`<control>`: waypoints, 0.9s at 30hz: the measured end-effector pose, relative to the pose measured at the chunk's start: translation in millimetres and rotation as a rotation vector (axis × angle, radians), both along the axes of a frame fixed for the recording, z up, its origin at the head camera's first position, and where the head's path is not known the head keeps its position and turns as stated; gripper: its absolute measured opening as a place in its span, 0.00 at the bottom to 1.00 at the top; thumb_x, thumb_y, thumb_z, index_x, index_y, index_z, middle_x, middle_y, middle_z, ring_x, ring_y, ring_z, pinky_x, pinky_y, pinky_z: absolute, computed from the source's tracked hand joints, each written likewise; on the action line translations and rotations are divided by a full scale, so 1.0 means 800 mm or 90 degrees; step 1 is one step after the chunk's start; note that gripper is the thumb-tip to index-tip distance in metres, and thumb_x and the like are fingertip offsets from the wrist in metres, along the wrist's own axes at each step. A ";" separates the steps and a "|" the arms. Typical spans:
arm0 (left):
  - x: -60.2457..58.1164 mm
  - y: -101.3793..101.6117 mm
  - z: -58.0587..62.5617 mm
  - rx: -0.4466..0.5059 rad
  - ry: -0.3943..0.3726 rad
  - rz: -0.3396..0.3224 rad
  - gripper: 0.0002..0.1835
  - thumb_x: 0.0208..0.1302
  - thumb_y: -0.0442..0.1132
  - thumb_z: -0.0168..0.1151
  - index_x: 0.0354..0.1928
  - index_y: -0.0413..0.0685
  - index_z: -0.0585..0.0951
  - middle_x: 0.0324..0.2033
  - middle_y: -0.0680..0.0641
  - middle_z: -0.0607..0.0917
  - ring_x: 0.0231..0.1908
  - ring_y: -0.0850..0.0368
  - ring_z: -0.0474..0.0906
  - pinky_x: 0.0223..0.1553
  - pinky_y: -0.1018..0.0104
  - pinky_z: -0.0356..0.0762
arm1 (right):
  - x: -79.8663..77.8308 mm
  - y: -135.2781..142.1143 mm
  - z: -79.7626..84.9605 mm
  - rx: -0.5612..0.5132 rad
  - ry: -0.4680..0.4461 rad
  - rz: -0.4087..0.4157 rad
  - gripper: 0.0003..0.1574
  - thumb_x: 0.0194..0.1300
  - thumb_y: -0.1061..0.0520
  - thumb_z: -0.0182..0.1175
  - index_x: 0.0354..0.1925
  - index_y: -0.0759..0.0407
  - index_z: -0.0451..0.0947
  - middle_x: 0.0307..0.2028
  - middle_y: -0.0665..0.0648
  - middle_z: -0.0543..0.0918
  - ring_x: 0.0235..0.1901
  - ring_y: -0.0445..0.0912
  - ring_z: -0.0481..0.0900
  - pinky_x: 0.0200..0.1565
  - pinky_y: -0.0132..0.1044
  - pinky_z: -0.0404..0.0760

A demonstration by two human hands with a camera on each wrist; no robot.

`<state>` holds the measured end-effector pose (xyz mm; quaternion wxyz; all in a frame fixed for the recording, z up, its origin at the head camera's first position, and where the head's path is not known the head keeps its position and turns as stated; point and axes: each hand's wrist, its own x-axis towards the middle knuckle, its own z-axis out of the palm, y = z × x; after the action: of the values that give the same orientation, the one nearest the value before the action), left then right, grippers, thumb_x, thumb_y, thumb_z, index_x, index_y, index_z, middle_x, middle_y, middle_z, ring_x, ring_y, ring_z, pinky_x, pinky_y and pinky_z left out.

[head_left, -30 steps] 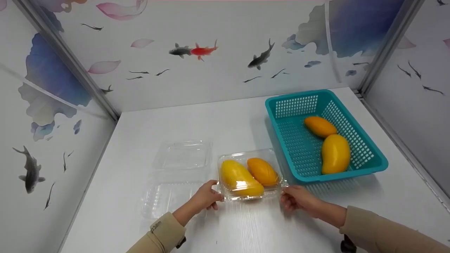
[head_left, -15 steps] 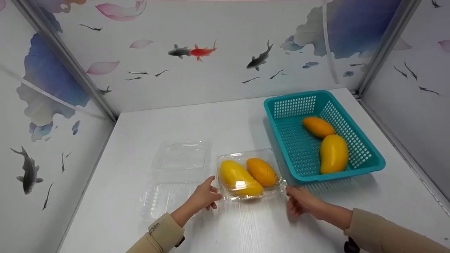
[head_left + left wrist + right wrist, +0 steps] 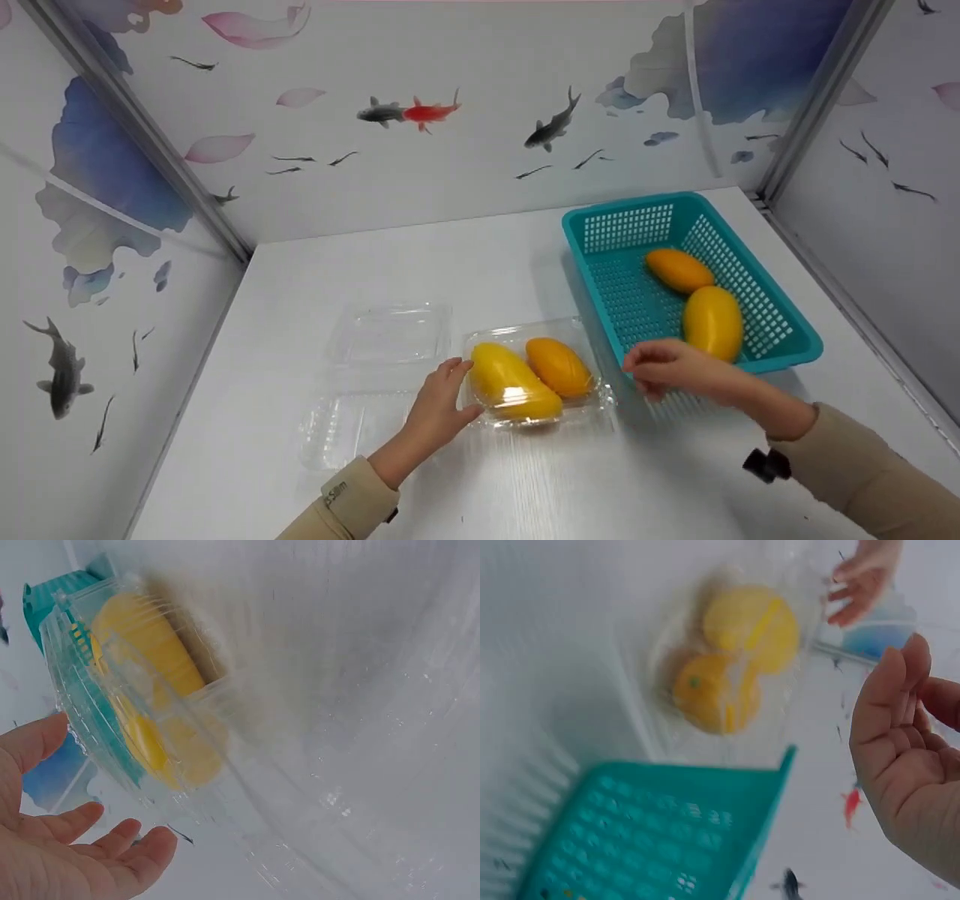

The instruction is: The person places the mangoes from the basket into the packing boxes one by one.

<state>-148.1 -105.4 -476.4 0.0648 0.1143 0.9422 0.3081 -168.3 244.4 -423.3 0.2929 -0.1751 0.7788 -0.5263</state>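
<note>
A closed clear plastic clamshell box [image 3: 592, 414] holds a large yellow mango [image 3: 506, 379] and a smaller orange mango [image 3: 559, 367]. Beside its left edge is my left hand [image 3: 437, 405], fingers spread with nothing in them; whether they touch the plastic I cannot tell. My right hand [image 3: 679, 369] is raised near the front left corner of a teal basket [image 3: 598, 300], fingers loosely bent and holding nothing, as the right wrist view also shows. Inside the basket lie an orange mango [image 3: 679, 271] and a yellow mango [image 3: 712, 319], the latter partly covered by the hand.
A second clear clamshell [image 3: 390, 335] lies unfolded on the white table [image 3: 360, 262], left of the filled box, its front half partly behind my left forearm. Printed wall panels [image 3: 480, 172] enclose the table at the back and both sides.
My right hand has let go of the box's right edge and moved up and right to the basket. The left hand's fingers have spread beside the box, which stays in place.
</note>
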 end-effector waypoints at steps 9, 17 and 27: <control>0.001 0.000 -0.011 -0.038 -0.014 -0.028 0.36 0.53 0.44 0.67 0.64 0.45 0.64 0.65 0.40 0.60 0.64 0.41 0.57 0.61 0.47 0.58 | -0.078 0.084 0.022 0.105 0.153 -0.282 0.26 0.69 0.48 0.47 0.53 0.67 0.63 0.44 0.53 0.74 0.40 0.39 0.72 0.42 0.28 0.74; 0.004 -0.002 -0.015 -0.062 -0.027 -0.030 0.40 0.51 0.44 0.69 0.65 0.46 0.62 0.66 0.38 0.58 0.64 0.38 0.55 0.62 0.44 0.56 | -0.101 0.131 -0.005 0.252 0.084 -0.255 0.49 0.66 0.35 0.44 0.67 0.70 0.46 0.64 0.77 0.49 0.62 0.69 0.50 0.59 0.63 0.55; 0.003 -0.002 -0.013 -0.069 -0.077 -0.018 0.43 0.52 0.46 0.68 0.68 0.50 0.58 0.66 0.36 0.57 0.64 0.37 0.54 0.61 0.42 0.56 | -0.115 0.140 -0.008 0.336 -0.034 -0.152 0.57 0.63 0.34 0.48 0.68 0.70 0.36 0.65 0.79 0.37 0.62 0.73 0.41 0.58 0.68 0.49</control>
<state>-145.5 -106.7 -486.6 0.1319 0.1048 0.9502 0.2623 -260.5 356.4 -429.7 0.2851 0.0141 0.8959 -0.3404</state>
